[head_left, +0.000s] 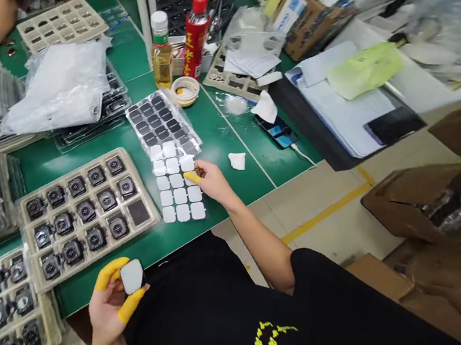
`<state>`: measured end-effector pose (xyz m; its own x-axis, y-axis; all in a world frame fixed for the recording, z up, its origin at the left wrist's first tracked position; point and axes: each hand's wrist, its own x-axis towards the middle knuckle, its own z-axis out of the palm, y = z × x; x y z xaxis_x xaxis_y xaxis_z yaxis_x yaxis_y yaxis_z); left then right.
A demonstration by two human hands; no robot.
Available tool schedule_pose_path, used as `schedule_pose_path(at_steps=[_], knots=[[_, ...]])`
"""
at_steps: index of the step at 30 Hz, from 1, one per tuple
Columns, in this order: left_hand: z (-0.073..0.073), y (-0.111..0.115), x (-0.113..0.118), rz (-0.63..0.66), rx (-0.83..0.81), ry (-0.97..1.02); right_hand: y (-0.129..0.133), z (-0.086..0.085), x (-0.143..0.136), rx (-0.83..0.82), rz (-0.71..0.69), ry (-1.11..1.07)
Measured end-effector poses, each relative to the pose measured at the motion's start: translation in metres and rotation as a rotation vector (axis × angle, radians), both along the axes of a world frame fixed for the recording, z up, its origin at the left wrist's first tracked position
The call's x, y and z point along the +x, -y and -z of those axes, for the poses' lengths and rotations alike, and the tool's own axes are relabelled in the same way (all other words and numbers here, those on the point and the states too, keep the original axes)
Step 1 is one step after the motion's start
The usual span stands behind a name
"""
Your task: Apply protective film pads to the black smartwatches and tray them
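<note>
Head camera: on our green table (219, 135) sat a tray (141, 192) of black parts (85, 210), beside a sheet of white squares (180, 195). Our right hand (211, 180) touched the sheet; we couldn't tell if its fingers pinched. Our left hand (110, 307) had its fingers clamped on a white piece (132, 277) near the tray.
</note>
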<state>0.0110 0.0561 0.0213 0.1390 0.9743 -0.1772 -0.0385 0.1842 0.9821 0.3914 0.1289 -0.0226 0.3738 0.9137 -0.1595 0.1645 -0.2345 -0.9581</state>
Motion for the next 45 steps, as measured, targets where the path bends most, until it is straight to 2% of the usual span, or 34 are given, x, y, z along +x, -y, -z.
schedule_pose_path(at_steps=[4, 9, 15, 20, 24, 28, 31, 33, 35, 40, 42, 45], knots=[[0.001, -0.016, 0.000, 0.028, 0.033, 0.001, 0.003, -0.009, 0.006, 0.116, -0.048, -0.101], [-0.008, -0.031, 0.015, 0.094, 0.073, 0.014, -0.012, -0.012, 0.017, 0.157, -0.122, -0.188], [-0.013, -0.037, 0.037, 0.141, 0.107, 0.035, -0.023, -0.006, 0.005, 0.157, -0.182, -0.198], [-0.011, -0.038, 0.035, 0.112, 0.120, 0.053, -0.017, -0.002, -0.001, 0.166, -0.171, -0.189], [-0.018, -0.042, 0.031, 0.070, 0.157, 0.074, -0.015, -0.014, 0.012, 0.208, -0.196, -0.195], [-0.032, -0.053, 0.035, -0.005, 0.252, 0.097, -0.011, -0.032, 0.023, 0.306, -0.250, -0.214], [-0.042, -0.062, 0.044, -0.008, 0.323, 0.141, -0.004, -0.043, 0.021, 0.392, -0.310, -0.219], [-0.046, -0.067, 0.052, 0.058, 0.364, 0.190, 0.001, -0.049, 0.016, 0.441, -0.346, -0.217], [-0.047, -0.074, 0.061, 0.178, 0.392, 0.228, 0.006, -0.054, 0.009, 0.483, -0.369, -0.214], [-0.040, -0.086, 0.075, 0.465, 0.303, 0.196, 0.010, -0.061, -0.003, 0.543, -0.361, -0.165], [-0.038, -0.086, 0.078, 0.514, 0.278, 0.193, 0.010, -0.061, -0.003, 0.556, -0.343, -0.131], [-0.039, -0.082, 0.080, 0.521, 0.272, 0.208, 0.011, -0.059, 0.000, 0.578, -0.314, -0.086]])
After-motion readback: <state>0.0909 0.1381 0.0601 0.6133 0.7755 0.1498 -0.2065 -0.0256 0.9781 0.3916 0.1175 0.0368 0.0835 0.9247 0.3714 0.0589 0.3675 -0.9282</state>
